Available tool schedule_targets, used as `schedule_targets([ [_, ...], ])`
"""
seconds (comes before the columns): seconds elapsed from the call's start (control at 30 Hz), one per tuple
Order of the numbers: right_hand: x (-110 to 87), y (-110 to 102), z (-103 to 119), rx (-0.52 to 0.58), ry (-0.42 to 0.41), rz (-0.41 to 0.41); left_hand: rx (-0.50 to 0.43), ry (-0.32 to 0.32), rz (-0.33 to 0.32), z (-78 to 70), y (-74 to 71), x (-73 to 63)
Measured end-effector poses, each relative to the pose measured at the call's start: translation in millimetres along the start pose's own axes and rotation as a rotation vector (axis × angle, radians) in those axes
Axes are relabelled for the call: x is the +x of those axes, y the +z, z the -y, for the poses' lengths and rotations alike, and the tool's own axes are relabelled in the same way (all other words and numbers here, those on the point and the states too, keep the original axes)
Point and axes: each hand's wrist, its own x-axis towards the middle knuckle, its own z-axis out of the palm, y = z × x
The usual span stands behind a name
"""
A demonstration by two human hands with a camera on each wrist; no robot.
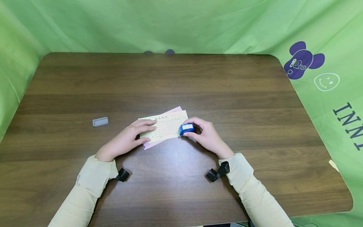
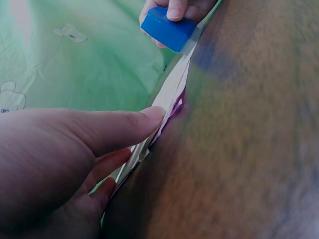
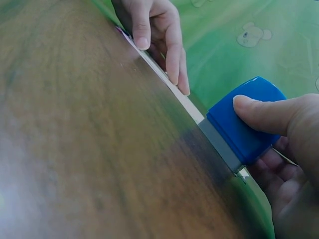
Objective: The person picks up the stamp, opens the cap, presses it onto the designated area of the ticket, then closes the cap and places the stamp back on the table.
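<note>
A pale yellow printed form with a grid [image 1: 165, 127] lies on the table in the head view, with a pink sheet [image 1: 149, 146] sticking out from under it. My left hand [image 1: 130, 135] rests on the form's left end, fingers stretched out and thumb near the lower edge. At the right end, my right hand [image 1: 210, 138] grips a blue stamp [image 3: 249, 122] between thumb and fingers. The stamp stands on the form, its translucent base at the paper in the right wrist view. Its underside is hidden.
A small clear rectangular cap [image 1: 100, 122] lies on the brown wooden table [image 1: 158, 78], left of the papers. Green cloth [image 1: 198, 25] with printed figures hangs behind and beside the table. Black wrist cameras [image 1: 123, 175] sit at both cuffs.
</note>
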Motion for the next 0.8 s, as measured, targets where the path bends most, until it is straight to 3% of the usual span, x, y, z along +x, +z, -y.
schedule_targets([
  [0.53,-0.3,-1.5,2.6,-0.002,0.006,0.008,-0.017,-0.02,0.007,-2.3,-1.5,-2.3],
  [0.8,0.0,-2.6,2.3,0.056,0.025,0.034,-0.021,-0.019,0.006,-2.6,-1.8,-2.4],
])
